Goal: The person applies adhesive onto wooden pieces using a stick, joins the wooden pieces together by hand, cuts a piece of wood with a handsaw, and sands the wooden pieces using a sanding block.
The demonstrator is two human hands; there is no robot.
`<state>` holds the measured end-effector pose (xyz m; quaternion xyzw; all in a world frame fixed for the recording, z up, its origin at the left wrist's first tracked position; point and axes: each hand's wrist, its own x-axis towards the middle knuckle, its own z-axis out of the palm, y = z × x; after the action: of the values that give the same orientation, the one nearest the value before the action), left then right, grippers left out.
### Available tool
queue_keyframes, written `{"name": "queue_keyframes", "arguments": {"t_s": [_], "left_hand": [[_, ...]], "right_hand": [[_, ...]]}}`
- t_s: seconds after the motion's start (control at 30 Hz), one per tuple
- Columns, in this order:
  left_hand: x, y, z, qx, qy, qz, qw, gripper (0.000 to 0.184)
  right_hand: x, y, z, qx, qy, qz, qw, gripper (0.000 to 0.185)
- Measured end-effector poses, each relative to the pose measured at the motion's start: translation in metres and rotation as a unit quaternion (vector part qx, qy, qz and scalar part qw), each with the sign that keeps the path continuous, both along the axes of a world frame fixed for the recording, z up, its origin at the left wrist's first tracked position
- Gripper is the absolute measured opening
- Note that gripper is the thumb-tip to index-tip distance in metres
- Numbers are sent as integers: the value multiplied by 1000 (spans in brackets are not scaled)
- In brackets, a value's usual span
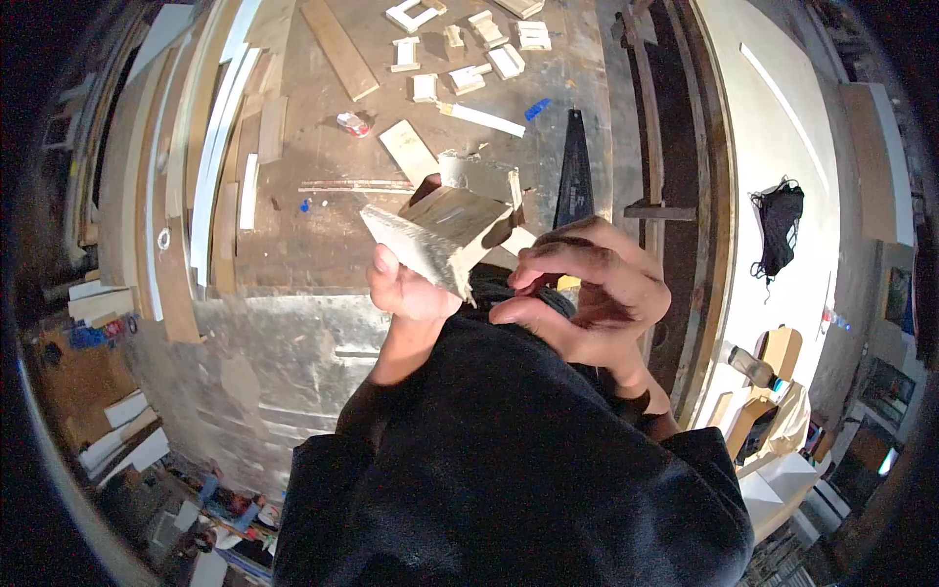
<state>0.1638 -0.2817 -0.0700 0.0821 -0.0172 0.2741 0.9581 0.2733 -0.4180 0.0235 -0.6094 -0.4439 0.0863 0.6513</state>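
Note:
My left hand (416, 290) is closed around a small wooden assembly (452, 221) made of short boards joined at angles. It is held up over the table's near part, and its rough, pale sawn edge faces me. My right hand (602, 293) is just to the right of the assembly, fingers curled and thumb stretched toward the wood. A gap shows between thumb and forefinger, with nothing visible in it. Beyond the right hand lies a handsaw (575, 166) with a dark blade.
Several small wooden frames (487, 29) lie at the table's far side. Nearby are a plank (339, 49), a blue object (537, 109), a red-and-white can (353, 124) and a flat board (409, 152). Long boards (217, 147) line the left. A black mesh item (778, 227) lies on the pale panel at right.

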Motion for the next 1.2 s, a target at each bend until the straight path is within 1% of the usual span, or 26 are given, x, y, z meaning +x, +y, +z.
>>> {"name": "queue_keyframes", "arguments": {"t_s": [0.03,0.1,0.13,0.17,0.23,0.27,0.3,0.33,0.37,0.4,0.43,0.47,0.5,0.57,0.63,0.67,0.7,0.73,0.87,0.9,0.93,0.97,1.0,1.07,1.13,1.2], "left_hand": [[-1,1,1,-56,-72,-48,995,87],[-2,-1,-2,29,31,1,999,88],[3,-3,-2,36,-14,15,999,88],[3,-3,-2,36,-13,14,999,88],[2,-1,0,93,35,15,995,90],[2,0,2,130,89,23,987,94],[3,1,8,130,89,23,987,94],[2,2,14,183,141,33,972,95],[0,3,17,234,191,43,952,97],[0,1,18,227,204,77,949,98],[-4,4,15,225,205,79,949,98],[-8,9,10,258,215,86,938,99],[-11,12,9,280,222,96,929,99],[-17,18,7,323,238,115,909,100],[-22,25,4,258,205,120,937,97],[-27,32,3,274,200,105,935,93],[-32,38,1,272,202,108,935,93],[-37,43,-2,274,216,91,933,91],[-54,66,-13,272,224,59,934,85],[-60,72,-17,269,225,60,935,85],[-66,79,-21,236,201,41,950,78],[-73,85,-23,203,175,22,963,72],[-79,91,-23,201,176,25,963,72],[-91,105,-23,163,218,18,962,62],[-101,119,-25,139,198,29,970,58],[-115,131,-39,112,179,36,977,56]], "right_hand": [[-1,1,1,-2,-23,-7,1000,39],[-2,0,0,-14,-41,-3,999,40],[-3,1,1,2,-39,13,999,41],[-4,3,3,18,-38,29,999,43],[-5,6,3,29,-31,41,998,44],[-6,6,2,12,-18,39,999,42],[-7,7,1,-5,-4,37,999,40],[-9,8,-2,-12,9,26,1000,33],[-10,8,-3,-12,8,27,1000,33],[-11,8,-4,-35,34,25,999,30],[-13,9,-5,-58,59,23,996,27],[-15,10,-9,-69,78,16,994,23],[-17,11,-12,-71,77,19,994,23],[-23,16,-19,-92,117,13,989,21],[-29,22,-25,-104,136,13,985,20],[-32,26,-30,-96,170,11,981,19],[-36,31,-31,-88,206,9,975,19],[-43,41,-28,-77,266,-27,960,17],[-58,61,-35,-126,296,-1,947,16],[-62,68,-37,-118,327,13,938,15],[-67,75,-39,-110,357,27,927,14],[-72,82,-42,-114,357,29,927,14],[-78,89,-45,-112,368,34,922,13],[-87,105,-44,-113,376,40,919,11],[-96,121,-42,-113,399,48,909,12],[-106,129,-46,-120,388,33,913,12]]}}
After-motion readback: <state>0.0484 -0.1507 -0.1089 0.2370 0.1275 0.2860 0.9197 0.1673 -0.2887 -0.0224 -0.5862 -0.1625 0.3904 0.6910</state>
